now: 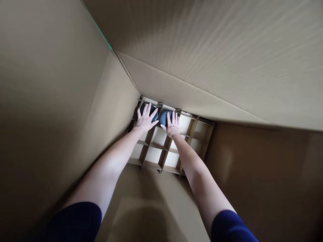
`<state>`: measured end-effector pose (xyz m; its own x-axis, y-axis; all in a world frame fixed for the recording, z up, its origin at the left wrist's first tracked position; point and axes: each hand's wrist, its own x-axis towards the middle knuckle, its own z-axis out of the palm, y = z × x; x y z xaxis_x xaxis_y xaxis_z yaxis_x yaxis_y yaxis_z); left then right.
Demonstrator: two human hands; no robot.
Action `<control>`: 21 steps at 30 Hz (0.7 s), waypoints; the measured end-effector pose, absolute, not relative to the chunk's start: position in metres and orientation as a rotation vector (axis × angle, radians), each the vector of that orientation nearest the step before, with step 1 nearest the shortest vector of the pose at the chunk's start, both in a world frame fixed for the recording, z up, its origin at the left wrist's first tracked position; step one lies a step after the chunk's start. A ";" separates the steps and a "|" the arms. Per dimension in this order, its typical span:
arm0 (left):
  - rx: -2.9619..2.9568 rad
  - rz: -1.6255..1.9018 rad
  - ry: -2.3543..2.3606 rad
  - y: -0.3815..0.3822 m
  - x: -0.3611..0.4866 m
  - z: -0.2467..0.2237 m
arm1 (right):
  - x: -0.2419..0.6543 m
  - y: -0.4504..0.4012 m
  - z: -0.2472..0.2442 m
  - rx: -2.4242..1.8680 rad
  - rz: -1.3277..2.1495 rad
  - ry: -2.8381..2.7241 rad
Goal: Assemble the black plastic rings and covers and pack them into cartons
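Note:
Deep inside a large cardboard box, my left hand [145, 120] lies with spread fingers over a dark rounded object [154, 115] in the far left cell of a cardboard divider grid [164, 148]. Beside it, my right hand [172, 125] rests with its fingers stretched out on a second dark blue-grey rounded object [163, 117] in the neighbouring cell. The hands cover much of both objects, so their exact kind cannot be made out. Neither hand is wrapped round its object.
Tall cardboard walls enclose the grid: a left wall [63, 84], a far wall [202, 60] and a darker right wall [262, 174]. A thin green line [98, 28] runs along the upper left corner. Other grid cells show a pale bottom [153, 154].

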<state>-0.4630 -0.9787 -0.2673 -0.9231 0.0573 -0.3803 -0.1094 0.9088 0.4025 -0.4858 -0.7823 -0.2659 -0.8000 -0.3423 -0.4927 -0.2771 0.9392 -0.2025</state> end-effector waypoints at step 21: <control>-0.215 0.435 2.624 -0.884 -0.397 -0.147 | -0.325 -0.702 -0.019 -0.907 -0.188 2.236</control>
